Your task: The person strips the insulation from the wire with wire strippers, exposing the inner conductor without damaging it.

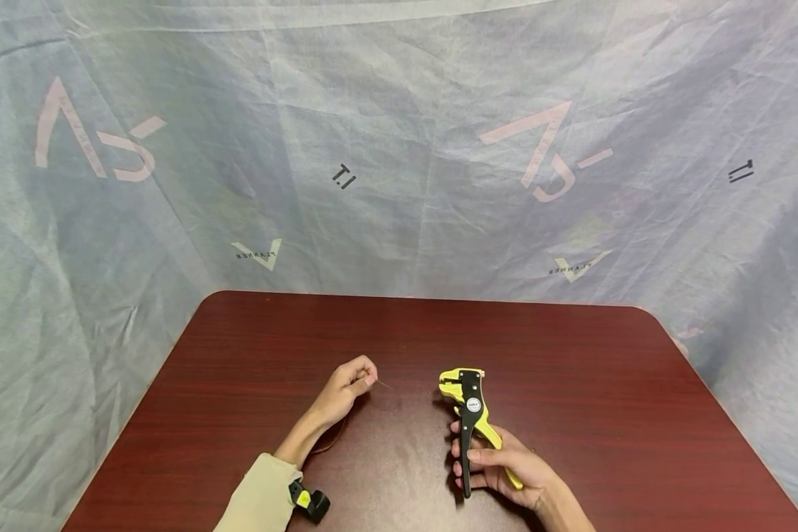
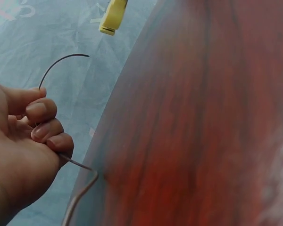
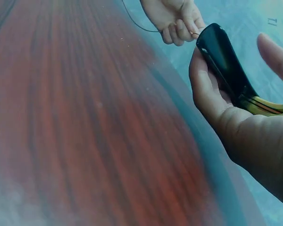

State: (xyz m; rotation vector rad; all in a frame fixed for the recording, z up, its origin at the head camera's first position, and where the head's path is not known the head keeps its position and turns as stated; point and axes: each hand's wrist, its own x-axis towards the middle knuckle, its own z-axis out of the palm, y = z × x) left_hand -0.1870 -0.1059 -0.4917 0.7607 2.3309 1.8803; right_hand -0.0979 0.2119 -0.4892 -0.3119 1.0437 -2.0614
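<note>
My left hand (image 1: pixel 341 390) pinches a thin brown wire (image 2: pixel 80 200) between thumb and fingers. In the left wrist view its short free end curves up past the fingertips, while the longer part trails out below the curled fingers. To the right, my right hand (image 1: pixel 510 471) holds a yellow and black wire stripper (image 1: pixel 471 414) by its handles, with the head pointing away from me. The tool's yellow nose (image 2: pixel 113 18) shows at the top of the left wrist view, apart from the wire's end. Its black handle (image 3: pixel 226 63) lies against the right fingers in the right wrist view.
Both hands are above a dark red wood-grain table (image 1: pixel 572 362) with rounded far corners. Behind it and at both sides hangs a grey printed cloth (image 1: pixel 386 236). A black strap device (image 1: pixel 312 502) sits on the left wrist over a pale sleeve (image 1: pixel 259 495).
</note>
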